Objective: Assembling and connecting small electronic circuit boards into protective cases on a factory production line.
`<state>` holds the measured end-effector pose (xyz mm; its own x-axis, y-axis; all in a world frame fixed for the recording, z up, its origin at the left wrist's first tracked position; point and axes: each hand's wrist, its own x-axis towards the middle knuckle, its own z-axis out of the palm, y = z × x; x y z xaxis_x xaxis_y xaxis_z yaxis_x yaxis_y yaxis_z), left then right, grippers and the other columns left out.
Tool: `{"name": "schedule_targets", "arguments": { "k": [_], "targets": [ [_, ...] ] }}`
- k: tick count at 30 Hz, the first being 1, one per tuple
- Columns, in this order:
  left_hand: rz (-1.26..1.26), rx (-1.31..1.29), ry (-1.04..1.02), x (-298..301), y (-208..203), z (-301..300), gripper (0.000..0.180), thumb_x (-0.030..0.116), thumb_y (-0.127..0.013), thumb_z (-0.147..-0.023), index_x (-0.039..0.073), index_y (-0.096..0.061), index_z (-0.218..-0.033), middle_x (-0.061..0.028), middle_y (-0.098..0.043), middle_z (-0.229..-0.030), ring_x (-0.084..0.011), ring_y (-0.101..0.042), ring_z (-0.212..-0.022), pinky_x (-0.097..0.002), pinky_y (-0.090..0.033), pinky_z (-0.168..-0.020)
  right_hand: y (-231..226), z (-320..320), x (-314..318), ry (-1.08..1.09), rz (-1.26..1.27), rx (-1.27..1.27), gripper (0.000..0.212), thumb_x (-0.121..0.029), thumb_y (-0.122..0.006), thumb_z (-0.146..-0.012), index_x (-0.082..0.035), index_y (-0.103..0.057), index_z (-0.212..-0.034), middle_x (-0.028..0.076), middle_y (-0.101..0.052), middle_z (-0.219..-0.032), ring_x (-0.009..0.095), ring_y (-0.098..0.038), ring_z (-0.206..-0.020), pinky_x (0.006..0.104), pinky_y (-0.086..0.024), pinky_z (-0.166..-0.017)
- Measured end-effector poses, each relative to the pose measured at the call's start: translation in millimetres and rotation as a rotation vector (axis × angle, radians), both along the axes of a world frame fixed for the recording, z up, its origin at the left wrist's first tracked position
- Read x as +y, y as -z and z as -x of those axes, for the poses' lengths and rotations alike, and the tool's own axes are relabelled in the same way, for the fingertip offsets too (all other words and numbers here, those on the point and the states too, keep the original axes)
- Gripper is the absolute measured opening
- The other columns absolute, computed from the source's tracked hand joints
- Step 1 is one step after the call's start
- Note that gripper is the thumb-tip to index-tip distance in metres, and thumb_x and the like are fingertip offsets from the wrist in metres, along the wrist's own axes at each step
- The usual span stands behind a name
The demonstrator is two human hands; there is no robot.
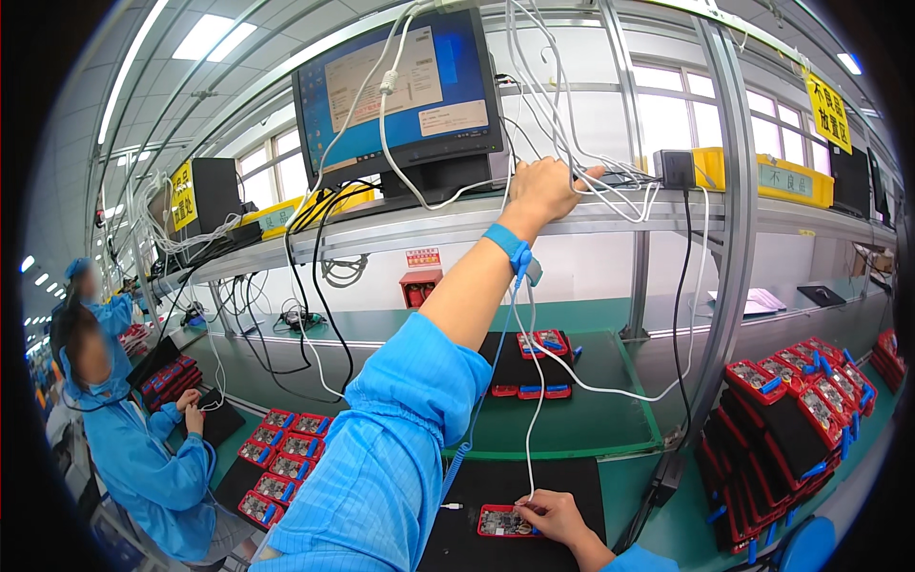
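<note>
My left arm, in a blue sleeve with a blue wrist strap (505, 243), stretches up to the metal shelf. At its end my left hand (545, 194) is closed among white cables (624, 195); what its fingers hold is hidden. Low in the view, my right hand (555, 518) pinches the end of a white cable (530, 443) at a green-grey circuit board in a red tray (502, 520). This tray lies on a black mat (572, 477). Beside it, a loose white cable plug (452, 506) rests on the mat.
A monitor (400, 95) and a black power adapter (675, 169) are on the shelf. Stacked red board trays (791, 410) stand at right; more red trays (286, 453) lie at left. A co-worker in blue (143, 467) sits at left. A metal post (729, 238) rises at right.
</note>
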<state>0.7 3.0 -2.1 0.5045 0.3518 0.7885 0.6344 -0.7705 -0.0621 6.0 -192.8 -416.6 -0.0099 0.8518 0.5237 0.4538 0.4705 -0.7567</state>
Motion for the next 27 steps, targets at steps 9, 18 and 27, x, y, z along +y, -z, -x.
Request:
{"name": "schedule_targets", "arguments": {
  "k": [9, 18, 27],
  "targets": [
    [-0.030, 0.014, -0.034, 1.2, 1.1, -1.2, 0.076, 0.067, -0.031, -0.091, 0.001, -0.068, -0.098, -0.0227, -0.068, -0.091, -0.0403, -0.062, -0.089, -0.0458, -0.038, -0.092, 0.0, -0.3, -0.4, -0.006, 0.007, 0.011, 0.011, -0.013, -0.071, -0.082, -0.003, -0.071, -0.088, 0.008, -0.068, -0.077, 0.017, -0.068, -0.063, 0.0261, -0.055, -0.059],
    [-0.017, 0.023, -0.046, -0.3, 1.0, -2.0, 0.076, 0.066, -0.031, -0.092, 0.001, -0.068, -0.097, -0.0226, -0.068, -0.090, -0.0384, -0.063, -0.088, -0.0448, -0.038, -0.091, -0.2, -0.6, -0.1, -0.013, -0.003, -0.002, 0.011, -0.012, -0.071, -0.083, -0.003, -0.071, -0.088, 0.008, -0.067, -0.076, 0.017, -0.068, -0.063, 0.0264, -0.056, -0.059],
    [-0.038, -0.001, -0.039, 0.9, 2.3, -2.2, 0.077, 0.068, -0.031, -0.091, 0.001, -0.068, -0.096, -0.0224, -0.068, -0.088, -0.0387, -0.063, -0.087, -0.0453, -0.038, -0.091, 0.9, -0.5, 0.1, -0.021, -0.006, 0.009, 0.012, -0.013, -0.071, -0.083, -0.003, -0.071, -0.088, 0.007, -0.067, -0.076, 0.017, -0.068, -0.063, 0.0262, -0.055, -0.059]
  ]
}}
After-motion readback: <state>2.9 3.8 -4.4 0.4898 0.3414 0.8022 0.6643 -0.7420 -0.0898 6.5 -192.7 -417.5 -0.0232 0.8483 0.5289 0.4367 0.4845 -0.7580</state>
